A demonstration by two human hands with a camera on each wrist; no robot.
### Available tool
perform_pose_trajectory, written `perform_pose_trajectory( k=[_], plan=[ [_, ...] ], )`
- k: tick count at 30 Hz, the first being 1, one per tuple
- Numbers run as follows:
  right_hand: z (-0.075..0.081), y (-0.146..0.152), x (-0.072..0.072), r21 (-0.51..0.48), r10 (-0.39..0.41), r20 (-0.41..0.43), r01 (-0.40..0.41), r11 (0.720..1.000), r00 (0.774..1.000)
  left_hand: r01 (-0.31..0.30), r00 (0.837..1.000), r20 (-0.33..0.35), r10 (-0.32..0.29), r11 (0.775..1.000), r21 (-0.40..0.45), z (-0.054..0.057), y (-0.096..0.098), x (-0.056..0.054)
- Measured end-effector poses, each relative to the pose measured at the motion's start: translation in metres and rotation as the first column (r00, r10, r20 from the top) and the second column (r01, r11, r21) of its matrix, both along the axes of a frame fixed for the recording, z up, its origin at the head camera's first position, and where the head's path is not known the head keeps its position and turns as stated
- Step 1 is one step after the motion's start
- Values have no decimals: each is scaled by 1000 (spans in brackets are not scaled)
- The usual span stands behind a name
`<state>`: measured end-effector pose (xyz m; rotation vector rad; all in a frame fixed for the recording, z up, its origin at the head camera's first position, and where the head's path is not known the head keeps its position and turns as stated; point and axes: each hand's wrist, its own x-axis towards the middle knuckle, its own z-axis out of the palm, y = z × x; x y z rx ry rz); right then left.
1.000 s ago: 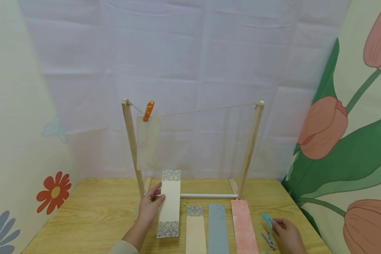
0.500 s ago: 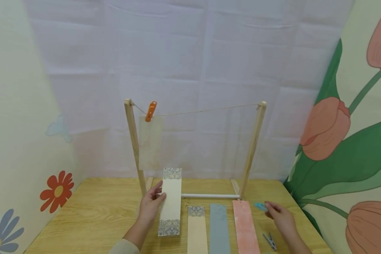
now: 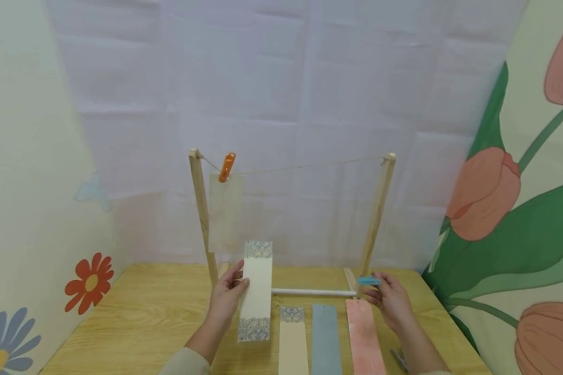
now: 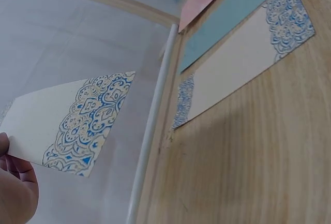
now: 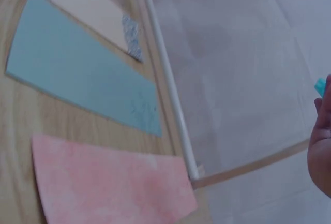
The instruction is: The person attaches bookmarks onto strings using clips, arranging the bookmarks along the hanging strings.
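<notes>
My left hand [image 3: 226, 294] pinches a cream paper strip [image 3: 257, 291] by its left edge, holding it upright above the table. Blue lace-like patterns band both its ends, and the left wrist view shows the lower pattern [image 4: 90, 123] up close. My right hand [image 3: 391, 301] pinches a light-blue clothespin [image 3: 368, 281] in front of the right post. Behind the left hand, an orange clip [image 3: 227, 167] holds a pale sheet [image 3: 225, 213] on a string [image 3: 300, 166] tied between two wooden posts.
On the table [image 3: 159, 307] lie a second cream strip [image 3: 293, 344], a blue-grey strip [image 3: 326, 338] and a pink strip [image 3: 365, 336]. A grey clothespin [image 3: 398, 358] lies by the right forearm. The white bar [image 3: 314, 292] joins the posts low down.
My right hand has lifted the blue clothespin from beside the grey one, moving it left and away, and turned it level. The left hand has raised the cream strip slightly.
</notes>
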<state>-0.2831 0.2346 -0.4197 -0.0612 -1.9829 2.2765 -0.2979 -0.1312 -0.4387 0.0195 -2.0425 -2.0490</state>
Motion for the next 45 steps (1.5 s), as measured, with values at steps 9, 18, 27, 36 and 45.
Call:
perform_pose_trajectory(
  k=[9, 18, 27, 36, 45],
  plan=[
    [23, -24, -11, -29, 75, -1, -75, 997, 997, 9, 999, -36, -8, 1000, 16, 17, 3, -3],
    [41, -45, -20, -28, 92, -79, -94, 995, 993, -15, 998, -66, 16, 999, 28, 25, 4, -3],
    [64, -61, -24, -57, 234, -97, -240, 969, 967, -23, 997, -67, 26, 998, 52, 30, 2, -2],
    [83, -70, -26, -77, 382, -183, -401, 913, 906, -36, 994, -97, 42, 997, 61, 37, 1, 0],
    [102, -79, -30, -1, 339, -194, -345, 938, 921, -29, 994, -100, 36, 997, 70, 49, 1, -5]
  ],
)
